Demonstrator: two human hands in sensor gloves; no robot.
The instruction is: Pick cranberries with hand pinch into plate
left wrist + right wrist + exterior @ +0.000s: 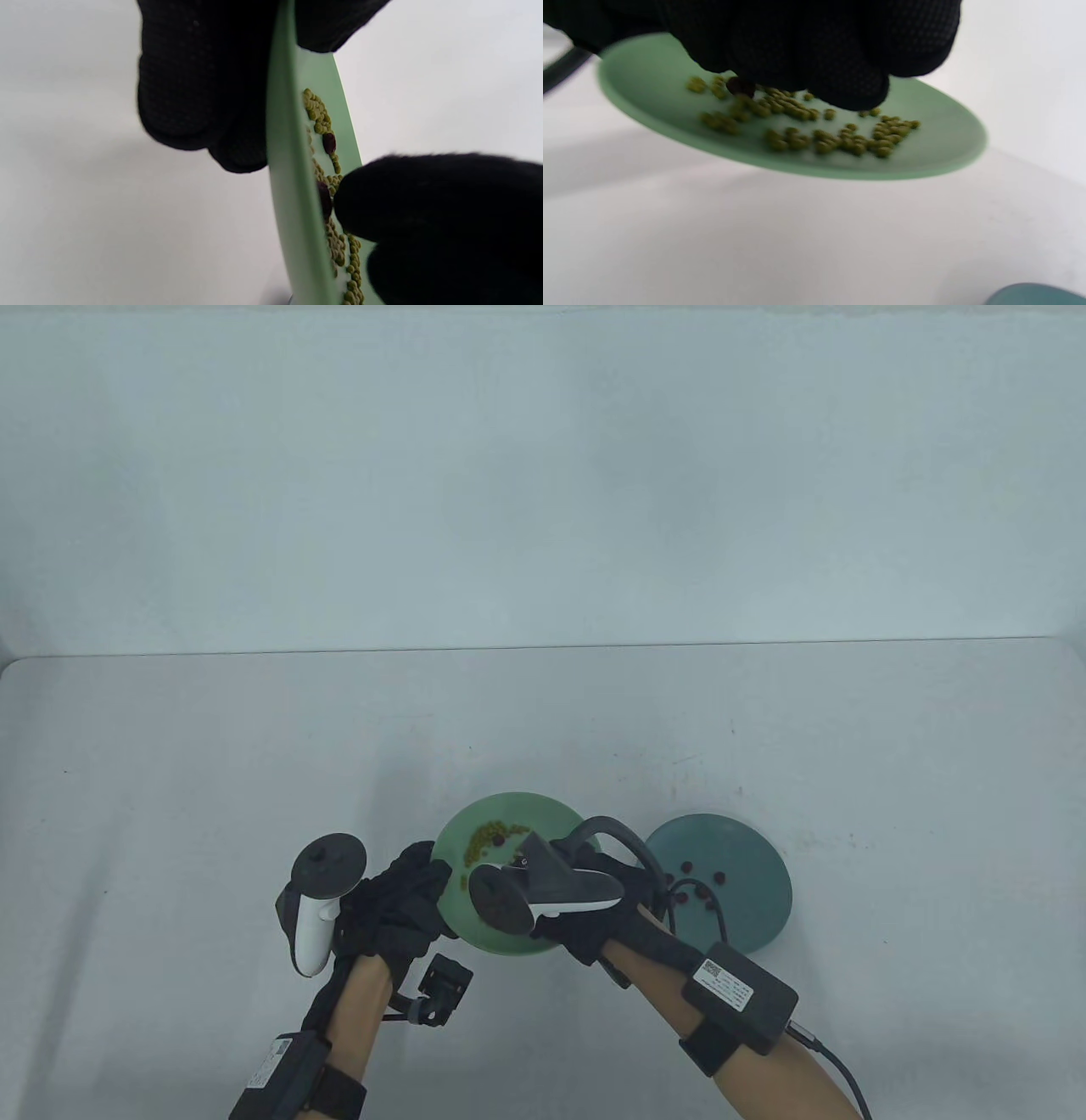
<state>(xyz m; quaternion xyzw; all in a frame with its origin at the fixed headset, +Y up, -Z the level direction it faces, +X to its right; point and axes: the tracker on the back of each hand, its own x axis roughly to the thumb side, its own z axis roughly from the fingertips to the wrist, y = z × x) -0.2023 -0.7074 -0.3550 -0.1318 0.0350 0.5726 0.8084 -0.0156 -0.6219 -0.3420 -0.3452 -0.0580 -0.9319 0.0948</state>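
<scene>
A light green plate [543, 827] holds small green beans [485, 838] mixed with dark red cranberries [328, 142]. My left hand [417, 872] grips that plate's left rim, fingers outside and thumb inside [326, 21]. My right hand [806, 84] hovers low over the beans with its fingers bunched. One fingertip [360, 199] touches a cranberry [324, 200], which also shows in the right wrist view [740, 87]. Whether it is pinched is hidden. A dark teal plate [738, 840] to the right holds several cranberries [697, 891].
The table's far edge [543, 645] meets a pale wall. The two plates sit side by side near the front. The teal plate's rim shows at the bottom right of the right wrist view [1035, 294]. The right tracker [543, 891] covers my right fingers from above.
</scene>
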